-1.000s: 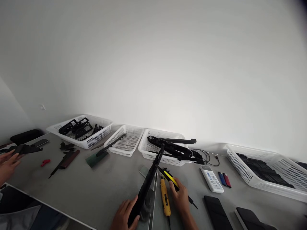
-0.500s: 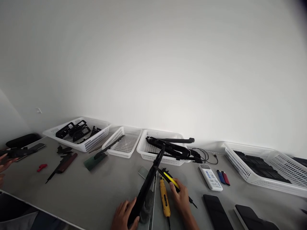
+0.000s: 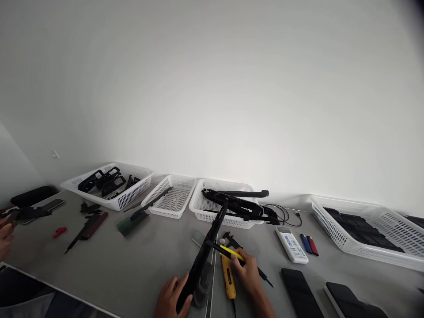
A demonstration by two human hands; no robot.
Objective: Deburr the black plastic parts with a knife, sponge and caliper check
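Note:
A long black plastic trim piece [image 3: 202, 256] slants away from me, its far end over the rim of a basket. My left hand [image 3: 172, 297] is closed around its near end. In my right hand [image 3: 245, 270] is a slim black tool with a yellow marked strip [image 3: 229, 251], whose kind I cannot make out. The tool's far tip meets the trim piece's right side about midway along. Beneath the right hand lie a yellow corded hand tool [image 3: 228, 277] and a black caliper [image 3: 264, 277], both partly covered. A dark cloth-like bundle [image 3: 202, 287] lies beside the left hand.
White baskets hold black parts: left [image 3: 134, 198], middle [image 3: 202, 213], right [image 3: 344, 247]. A smaller basket [image 3: 172, 212] holds a narrow strip's end. A white device [image 3: 291, 245], lighters [image 3: 309, 245] and a black phone-like slab [image 3: 300, 291] lie rightward. Another person's hand [image 3: 5, 238] shows far left.
My right hand has tilted the tool flatter, and its tip has slid down and left along the trim piece, towards me. The left hand keeps its hold.

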